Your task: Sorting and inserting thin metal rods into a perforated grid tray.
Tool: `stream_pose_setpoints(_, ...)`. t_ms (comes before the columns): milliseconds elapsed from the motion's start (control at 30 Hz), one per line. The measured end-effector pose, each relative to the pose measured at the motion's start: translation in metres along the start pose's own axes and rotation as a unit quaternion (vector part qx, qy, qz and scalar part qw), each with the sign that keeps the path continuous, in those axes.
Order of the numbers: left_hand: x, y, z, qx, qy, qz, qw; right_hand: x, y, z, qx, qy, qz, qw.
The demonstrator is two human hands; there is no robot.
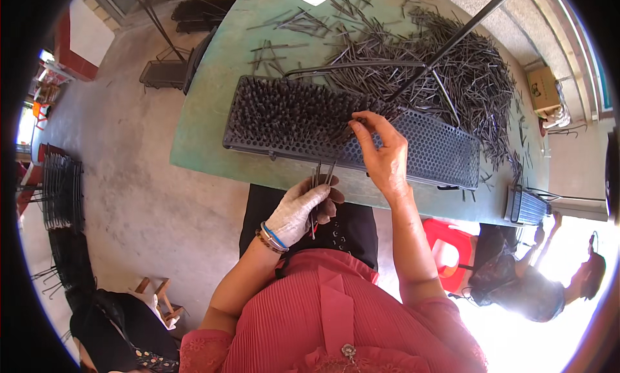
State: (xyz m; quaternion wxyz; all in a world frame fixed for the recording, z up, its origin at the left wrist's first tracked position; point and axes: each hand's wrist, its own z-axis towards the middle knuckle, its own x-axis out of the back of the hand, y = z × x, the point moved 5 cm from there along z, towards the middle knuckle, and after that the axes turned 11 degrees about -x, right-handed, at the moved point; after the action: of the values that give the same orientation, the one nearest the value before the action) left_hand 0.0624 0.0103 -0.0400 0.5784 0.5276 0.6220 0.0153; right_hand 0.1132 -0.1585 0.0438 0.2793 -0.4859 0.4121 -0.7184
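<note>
My left hand (298, 209), in a worn white glove with bangles at the wrist, grips a small bundle of thin dark metal pins (320, 179) just below the table's near edge. My bare right hand (381, 150) reaches over a long black perforated tray (426, 147) and pinches one pin at its fingertips, over the holes near the tray's middle. The left half of the tray (284, 111) is filled with upright pins; the right half shows bare holes. A big loose heap of the same pins (452, 56) lies beyond the tray.
The green table (206, 114) carries the tray and the heap. A thin black rod (452, 43) slants across the heap. Wire racks (61, 192) stand on the concrete floor at left. A red stool (445, 244) and another person (536, 289) are at the lower right.
</note>
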Motion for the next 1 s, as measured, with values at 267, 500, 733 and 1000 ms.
stream_pose_setpoints(267,0.004,0.001,0.002,-0.007,0.015,-0.003,1.000,-0.015,-0.002,-0.006,0.105,-0.014,-0.076,0.992)
stream_pose_setpoints(500,0.002,0.003,0.001,-0.008,0.002,-0.012,1.000,-0.019,-0.007,-0.008,0.158,-0.004,-0.112,0.981)
stream_pose_setpoints(733,-0.004,0.010,-0.004,0.009,0.023,-0.004,1.000,-0.017,0.000,-0.020,0.196,0.093,-0.130,0.967)
stream_pose_setpoints(1000,0.001,0.008,-0.003,-0.022,-0.010,0.010,1.000,-0.017,-0.004,-0.022,0.221,0.106,-0.177,0.953)
